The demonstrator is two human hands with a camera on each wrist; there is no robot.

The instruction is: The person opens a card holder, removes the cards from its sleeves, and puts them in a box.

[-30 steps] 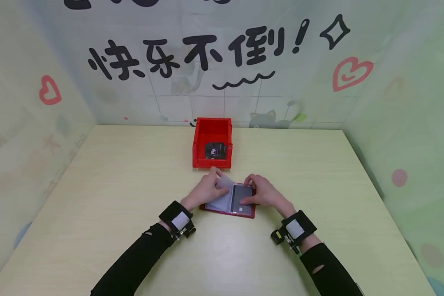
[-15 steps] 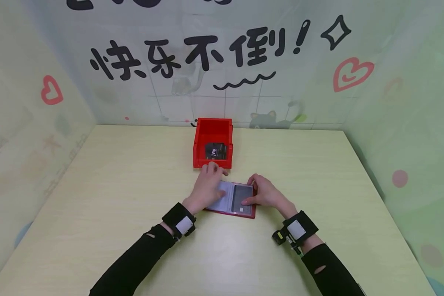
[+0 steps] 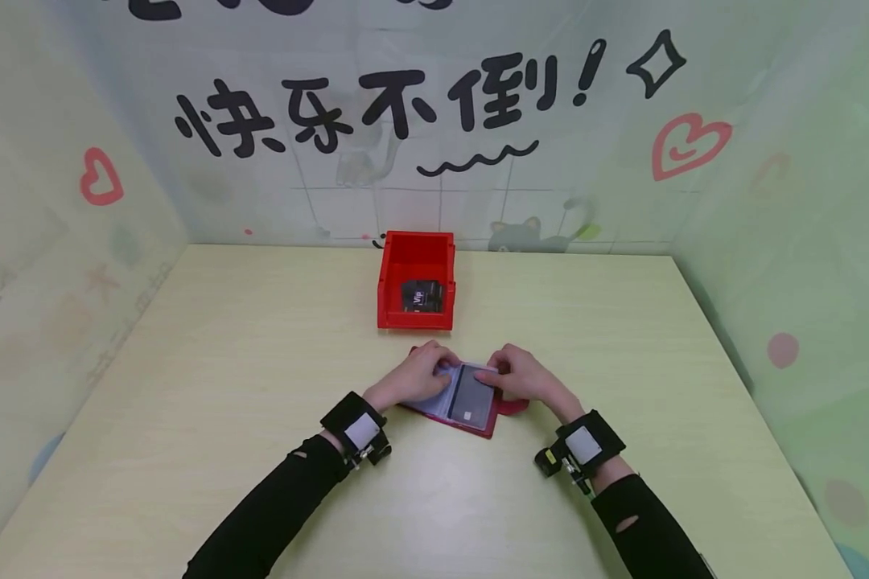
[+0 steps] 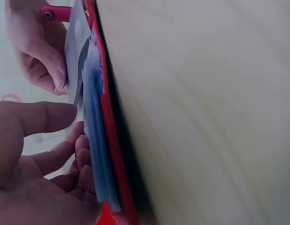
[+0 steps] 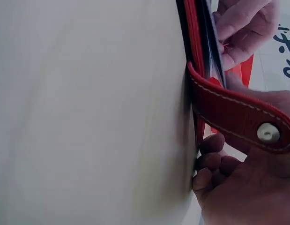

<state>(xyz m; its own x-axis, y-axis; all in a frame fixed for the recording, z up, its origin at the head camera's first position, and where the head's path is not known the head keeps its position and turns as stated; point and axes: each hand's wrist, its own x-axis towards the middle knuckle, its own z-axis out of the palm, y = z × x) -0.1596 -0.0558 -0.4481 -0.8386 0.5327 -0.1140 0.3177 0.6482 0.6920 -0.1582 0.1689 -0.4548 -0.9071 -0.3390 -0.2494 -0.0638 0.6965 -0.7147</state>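
Note:
A red card holder (image 3: 445,408) with clear sleeves lies spread on the table, slightly turned. Its right-hand page shows a grey card (image 3: 472,400). My left hand (image 3: 415,377) holds the holder near its top middle; in the left wrist view the thumb and fingers meet at the edge of the sleeves (image 4: 94,136). My right hand (image 3: 525,378) pinches the top right corner of the card page, thumb on the front. A red snap strap (image 5: 234,108) sticks out below that hand. The right fingertips are partly hidden behind the page.
A red bin (image 3: 414,322) stands behind the holder, towards the back wall. Inside it lies a black packet or card marked "Vip" (image 3: 422,297). The pale tabletop (image 3: 261,322) is bounded by printed walls at the back and both sides.
My left hand has come down from above the holder's top edge onto the page edges. The holder has turned a little clockwise, and its strap now shows beside my right hand.

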